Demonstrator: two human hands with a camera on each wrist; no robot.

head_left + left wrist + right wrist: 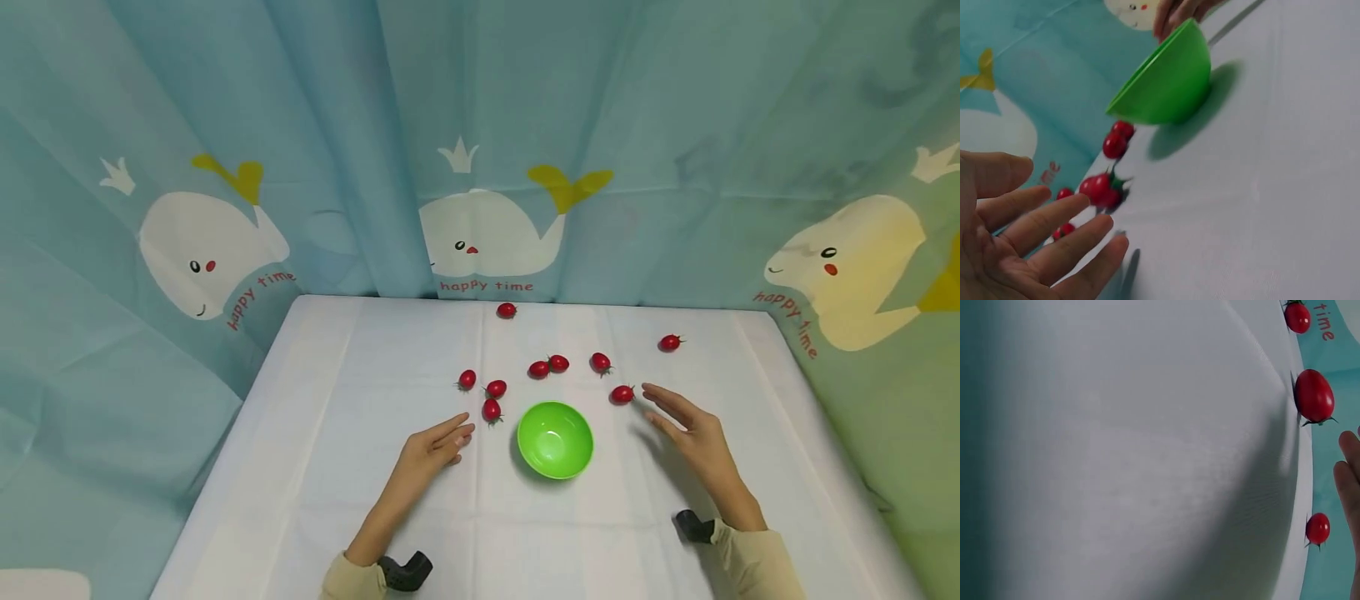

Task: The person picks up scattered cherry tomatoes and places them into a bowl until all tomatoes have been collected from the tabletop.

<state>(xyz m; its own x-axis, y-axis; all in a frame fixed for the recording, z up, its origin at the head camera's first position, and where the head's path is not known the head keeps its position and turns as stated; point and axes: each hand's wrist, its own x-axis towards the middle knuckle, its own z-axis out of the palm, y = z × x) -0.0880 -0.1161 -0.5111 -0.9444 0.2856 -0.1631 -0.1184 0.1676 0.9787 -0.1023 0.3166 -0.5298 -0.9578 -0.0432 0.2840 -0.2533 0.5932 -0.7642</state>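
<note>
A green bowl with nothing in it stands on the white table between my two hands. My left hand, fingers extended and holding nothing, hovers left of the bowl, close to a cherry tomato with a green calyx. In the left wrist view its spread fingers overlap the tomatoes behind. My right hand holds nothing either; its fingertips come close to another cherry tomato right of the bowl. Only a few right fingers show at the edge of the right wrist view.
More cherry tomatoes lie scattered behind the bowl, including a touching pair, one at the far edge and one at the far right. A blue curtain with whale prints hangs behind the white-covered table.
</note>
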